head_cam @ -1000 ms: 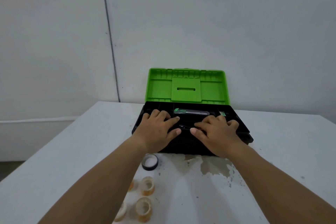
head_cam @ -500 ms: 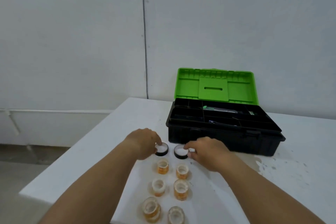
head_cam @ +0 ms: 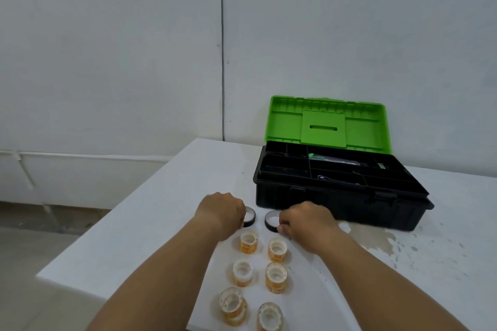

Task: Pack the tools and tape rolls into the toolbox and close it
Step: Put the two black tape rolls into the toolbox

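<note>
Head view: the plastic toolbox (head_cam: 336,196) lies lengthwise left-to-right on the white table (head_cam: 172,209), green lid (head_cam: 328,123) upright — each hand, left hand (head_cam: 223,212) and right hand (head_cam: 306,222), apparently pinching a flat black tape roll (head_cam: 271,220).

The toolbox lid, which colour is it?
Bright green; the toolbox lid stands open above the black toolbox base, clearest in the head view.

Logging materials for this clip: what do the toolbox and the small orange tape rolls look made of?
Toolbox: moulded plastic by the look, matte black base with a ribbed, glossy green lid. Orange tape rolls: likely clear amber adhesive tape, shiny and see-through, on pale cores.
</note>
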